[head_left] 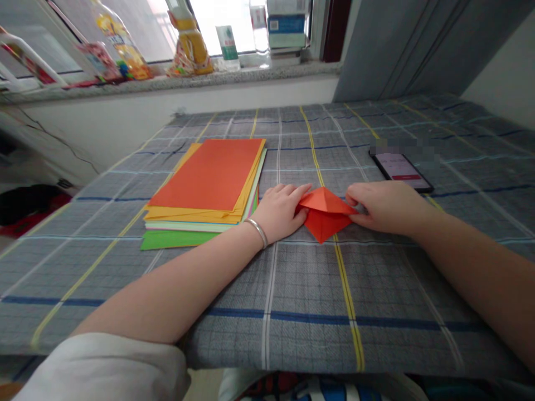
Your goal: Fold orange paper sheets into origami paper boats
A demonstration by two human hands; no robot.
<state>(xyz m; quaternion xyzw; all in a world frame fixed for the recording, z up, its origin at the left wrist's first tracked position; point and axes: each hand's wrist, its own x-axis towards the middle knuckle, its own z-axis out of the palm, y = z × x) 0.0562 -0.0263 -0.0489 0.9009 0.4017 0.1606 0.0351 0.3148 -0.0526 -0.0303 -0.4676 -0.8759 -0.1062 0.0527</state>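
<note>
A folded piece of orange-red paper lies low over the checked tablecloth, its upper flap lifted from a pointed lower part. My left hand, with a silver bangle at the wrist, pinches its left corner between thumb and fingers. At the opposite corner my right hand grips the paper between thumb and curled fingers. Just left of my left hand sits a stack of coloured paper, orange on top, with yellow, pale and green sheets showing beneath.
Beyond my right hand lies a phone with its screen lit. The plaid tablecloth covers the table, whose front edge runs near me. Bottles and boxes line the windowsill at the back. A grey curtain hangs at the right.
</note>
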